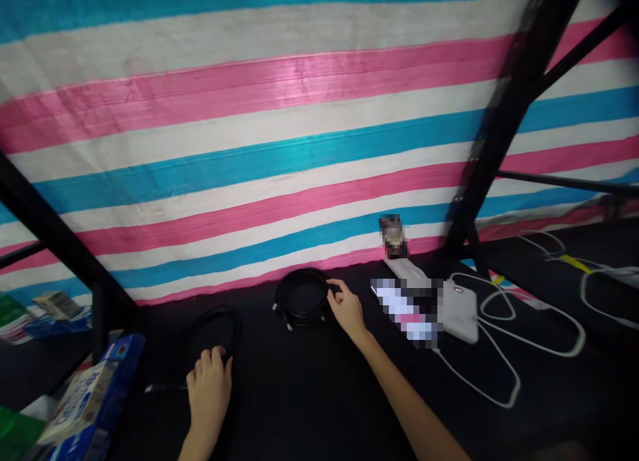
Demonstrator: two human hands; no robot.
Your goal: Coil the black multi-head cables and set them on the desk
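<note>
A looped black cable [234, 321] lies on the black tabletop at left, its metal-tipped plug pointing left. My left hand [210, 384] rests over the near part of this loop, fingers curled down around it; what lies under the palm is hidden. At the centre sits a second black cable [279, 301], coiled in a neat ring with light-coloured connector ends at its near side. My right hand [348, 309] is at the ring's right edge, fingers bent and apart, the fingertips at or very near the coil. Whether they touch it I cannot tell.
To the right are a phone [399, 311] with a blurred screen, a white power bank [459, 311] and white cables [514, 381]. Blue packaging with a cream box [82, 398] stands at left. Black frame posts [492, 142] and a striped sheet [279, 148] bound the back.
</note>
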